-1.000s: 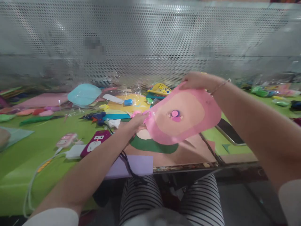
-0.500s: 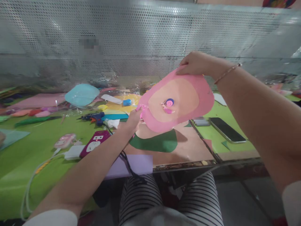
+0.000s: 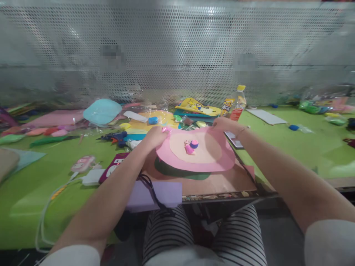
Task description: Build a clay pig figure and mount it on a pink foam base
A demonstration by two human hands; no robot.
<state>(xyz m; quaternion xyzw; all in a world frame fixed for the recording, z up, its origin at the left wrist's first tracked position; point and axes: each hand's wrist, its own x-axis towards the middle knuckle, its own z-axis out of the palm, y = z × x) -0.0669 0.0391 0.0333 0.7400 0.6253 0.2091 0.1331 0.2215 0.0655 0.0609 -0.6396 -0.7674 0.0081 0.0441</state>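
Observation:
A rounded pink craft sheet (image 3: 205, 165) with a peach oval (image 3: 206, 147) on it is held between my two hands, tilted over the table. On the oval sits a small clay snail (image 3: 190, 147) with a pink body and a blue and pink shell. My left hand (image 3: 157, 138) is closed on the sheet's left edge, with something shiny pink at its fingertips. At the far right edge, my right hand (image 3: 225, 125) pinches the sheet; its fingertips are partly hidden. A dark green shape (image 3: 177, 173) lies beneath, on a brown board (image 3: 222, 184).
A glue gun (image 3: 119, 138), a purple phone case (image 3: 113, 166) and a white charger (image 3: 93, 177) with its cable lie left. Behind stand a drink bottle (image 3: 239, 103) and yellow cutouts (image 3: 198, 107). A phone (image 3: 233, 140) lies under my right wrist. Perforated metal panel (image 3: 177, 48) closes the back.
The pink sheet has come down and levelled out from its raised, steep tilt. My right hand has lowered with it, uncovering the bottle and yellow cutouts behind.

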